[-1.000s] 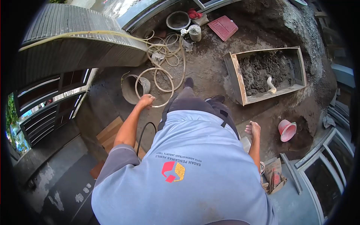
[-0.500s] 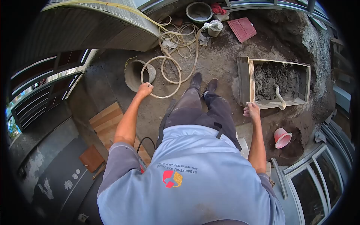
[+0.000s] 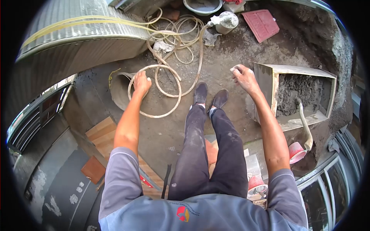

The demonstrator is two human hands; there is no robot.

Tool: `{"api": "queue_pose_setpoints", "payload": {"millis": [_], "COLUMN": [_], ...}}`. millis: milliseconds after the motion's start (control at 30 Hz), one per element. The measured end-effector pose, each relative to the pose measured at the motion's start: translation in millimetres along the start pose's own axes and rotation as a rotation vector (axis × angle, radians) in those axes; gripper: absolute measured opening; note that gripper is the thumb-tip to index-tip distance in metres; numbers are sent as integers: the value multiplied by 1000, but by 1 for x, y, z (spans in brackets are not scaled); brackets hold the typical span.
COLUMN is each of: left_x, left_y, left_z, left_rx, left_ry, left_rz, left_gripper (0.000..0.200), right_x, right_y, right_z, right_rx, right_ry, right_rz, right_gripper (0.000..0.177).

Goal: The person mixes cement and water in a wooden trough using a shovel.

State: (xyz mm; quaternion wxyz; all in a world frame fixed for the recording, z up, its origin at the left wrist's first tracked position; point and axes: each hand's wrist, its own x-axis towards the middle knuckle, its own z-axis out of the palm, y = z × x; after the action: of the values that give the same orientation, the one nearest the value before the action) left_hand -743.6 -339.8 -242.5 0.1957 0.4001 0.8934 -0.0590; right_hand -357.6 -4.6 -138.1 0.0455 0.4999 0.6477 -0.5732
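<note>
My left hand (image 3: 142, 82) is curled into a fist over the left side of a looped pale hose (image 3: 180, 96), overlapping it in this view. Its palm is hidden. Behind it, a round grey bucket (image 3: 118, 92) lies partly covered by the loop. Out in front on the right, my right hand (image 3: 245, 80) has its fingers bent in, with nothing showing in them and whitish fingertips. Nearest to that hand is a wooden trough (image 3: 304, 70) with dark wet mortar (image 3: 295, 90) inside; a pale curved handle (image 3: 304, 123) sticks out of the mortar.
A white cylinder (image 3: 226, 24), a grey basin (image 3: 202, 7) and a red panel (image 3: 262, 25) are at the far side. Pink buckets (image 3: 296, 152) stand at the right. Wooden boards (image 3: 102, 133) lie on the left, and a glazed frame (image 3: 318, 192) leans at lower right.
My right hand has moved forward and left from the trough's near corner. My left hand has gone forward over the hose loop. The view has tilted, showing more of the legs.
</note>
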Motion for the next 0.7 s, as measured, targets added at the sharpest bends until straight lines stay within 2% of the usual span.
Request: {"api": "queue_pose_setpoints", "payload": {"millis": [33,133,200,300,400,467,500,533,567,600,633,700], "left_x": [20,61,83,99,105,79,63,38,16,-10,-33,-76], "left_y": [-4,-19,-26,-37,-62,-66,-65,-37,-17,13,45,113], "left_z": [15,43,50,65,88,89,78,44,16,-23,-61,-122], "left_rx": [27,138,243,260,162,27,-39,-145,-174,-200,-202,-411], "left_ry": [-7,-49,-147,-315,-497,-394,-334,-238,-164,-114,-102,-30], "left_rz": [-26,-137,-183,-296,-292,-67,46,100,198,248,247,309], "left_gripper": [50,66,69,61,44,34,31,27,24,21,21,20], "right_x": [1,28,54,79,85,69,54,32,12,-2,-21,-56], "right_y": [2,35,35,25,50,69,69,48,36,36,8,-41], "right_z": [6,24,24,37,66,92,103,106,112,122,120,112], "right_rx": [64,30,27,128,160,145,144,302,301,305,380,561], "right_ry": [-14,53,64,82,48,26,30,-51,-78,-100,-110,-100], "right_rz": [56,11,-21,-25,29,33,6,143,138,93,123,169], "right_gripper": [30,30,30,28,26,24,25,26,27,31,34,41]}}
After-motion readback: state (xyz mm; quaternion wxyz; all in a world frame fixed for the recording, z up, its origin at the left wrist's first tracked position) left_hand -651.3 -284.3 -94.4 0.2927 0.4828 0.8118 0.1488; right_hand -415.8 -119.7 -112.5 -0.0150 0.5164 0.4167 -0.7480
